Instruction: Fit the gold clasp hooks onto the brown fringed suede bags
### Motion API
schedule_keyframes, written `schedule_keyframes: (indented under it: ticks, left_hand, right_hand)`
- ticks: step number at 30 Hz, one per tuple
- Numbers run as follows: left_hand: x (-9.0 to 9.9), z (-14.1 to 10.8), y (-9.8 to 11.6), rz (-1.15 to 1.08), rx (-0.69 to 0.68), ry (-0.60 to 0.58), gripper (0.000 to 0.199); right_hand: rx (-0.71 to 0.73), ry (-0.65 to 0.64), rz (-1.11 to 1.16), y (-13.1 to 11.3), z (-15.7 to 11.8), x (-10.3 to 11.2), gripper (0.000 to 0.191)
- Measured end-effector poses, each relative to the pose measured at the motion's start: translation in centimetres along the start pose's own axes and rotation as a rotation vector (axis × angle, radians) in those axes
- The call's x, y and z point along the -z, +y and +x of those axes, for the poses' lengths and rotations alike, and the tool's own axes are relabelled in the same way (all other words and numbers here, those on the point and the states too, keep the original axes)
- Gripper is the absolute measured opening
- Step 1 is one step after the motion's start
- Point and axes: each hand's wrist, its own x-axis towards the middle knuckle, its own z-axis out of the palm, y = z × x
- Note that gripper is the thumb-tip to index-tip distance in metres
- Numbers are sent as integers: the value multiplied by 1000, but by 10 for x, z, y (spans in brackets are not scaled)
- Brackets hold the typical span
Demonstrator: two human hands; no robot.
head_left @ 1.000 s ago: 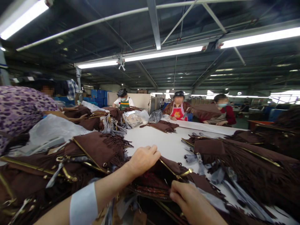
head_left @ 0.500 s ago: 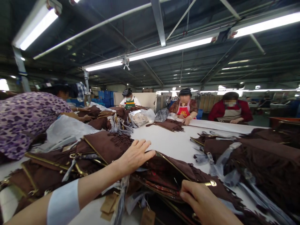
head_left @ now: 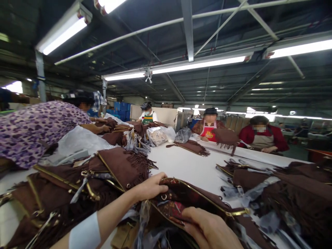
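A brown fringed bag (head_left: 207,194) lies in front of me with its gold zipper (head_left: 237,212) undone, its mouth gaping to show a red patterned lining (head_left: 174,209). My left hand (head_left: 153,186) is closed on the far left end of the opening, thumb toward the inside. At the near edge, my right hand (head_left: 207,224) grips the rim, with its fingertips against the lining. Clear plastic wrapping (head_left: 143,216) and brown paper tags (head_left: 124,235) hang below the bag's left end.
More brown fringed bags lie piled at the left (head_left: 118,164) and right (head_left: 293,186). White table surface (head_left: 171,159) shows between the piles. Co-workers stand around the table; a person in purple patterned clothing (head_left: 52,128) leans in at left. One bag (head_left: 227,136) is held up across the table.
My left hand has gone from lying over the bag to gripping its end. My right hand has shifted left along the rim. Across the table, a co-worker's bag has been raised.
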Motion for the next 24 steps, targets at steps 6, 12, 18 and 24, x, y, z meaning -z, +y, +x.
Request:
schedule_keyframes:
  ticks: [6,12,18,24]
  left_hand:
    - [-14,14,-26,-395,183,-7,27]
    - [-18,22,-43,-595,255,-23,30]
    - [-19,25,-46,-590,257,-20,27]
    - [-18,13,-37,-465,100,151,15]
  right_hand:
    - [-124,-6,-98,-20,48,-7,19]
    - [-157,-5,-39,-5,60,-32,21]
    - [-128,17,55,-3,67,-42,21]
    - [-150,65,89,-10,81,-49,23]
